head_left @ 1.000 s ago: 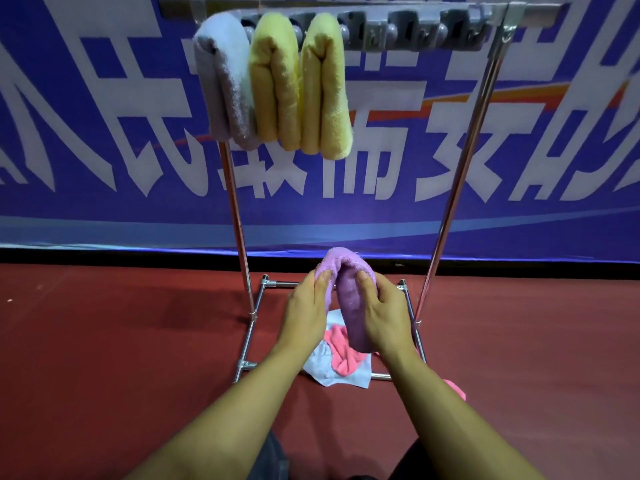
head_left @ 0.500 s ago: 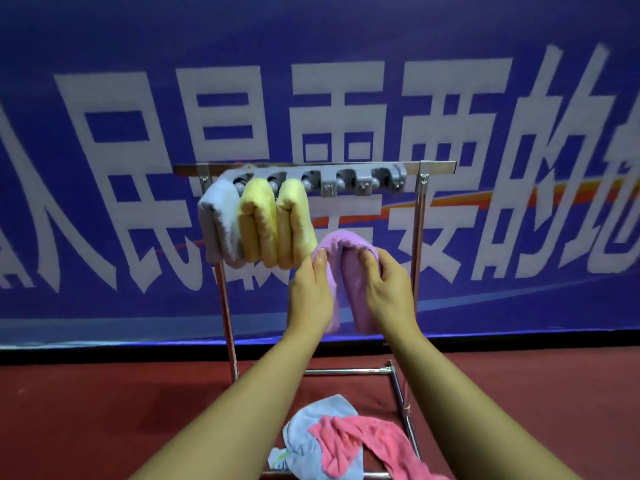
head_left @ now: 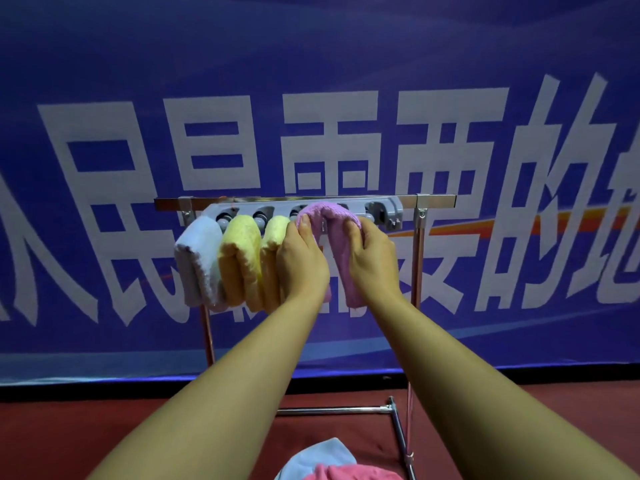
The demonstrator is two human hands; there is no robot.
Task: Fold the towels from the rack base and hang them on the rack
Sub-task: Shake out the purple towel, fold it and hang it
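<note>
Blocking rack's pegs (head_left: 260, 216): hands (head_left: 334, 258) (w/ towel (head_left: 341, 251))

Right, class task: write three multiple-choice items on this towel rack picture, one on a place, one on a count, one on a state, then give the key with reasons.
1. Where does the purple towel sit among the towels on the rack?
A. At the left end
B. To the right of the two yellow towels
C. Between the yellow towels

2. How many yellow towels hang on the rack?
A. One
B. Two
C. Four

3. What are the hands doing?
A. Both grip the purple towel
B. Both hang idle
C. Only the left hand touches it

Key:
1 B: it is draped over the bar just right of the yellow towels, beyond the white towel.
2 B: two yellow folds hang side by side.
3 A: the left hand and right hand each pinch one side of it.
</note>
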